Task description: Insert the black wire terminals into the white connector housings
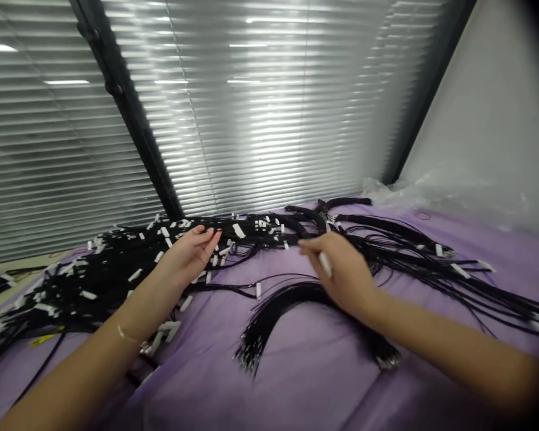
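Observation:
My left hand [189, 256] is over the edge of a heap of black cables [99, 281] with white labels, its thumb and fingers bent close together. Whether a thin cable lies between those fingertips cannot be made out against the dark heap. To the right, my right hand [345, 270] is closed in a pinch, and a small white piece [326, 264] shows at its curled fingers. What its fingertips grip is hidden. Beneath this hand a curved bundle of black wires [269, 317] with bare, shiny ends lies on the purple cover [291, 371].
More black cable bundles [381, 224], bound with red ties, stretch to the right. Clear plastic film [399, 190] lies by the white wall at the back right. Behind the table stand window blinds [273, 120] with a dark frame post [130, 114]. A yellow tag [45, 339] lies at the left.

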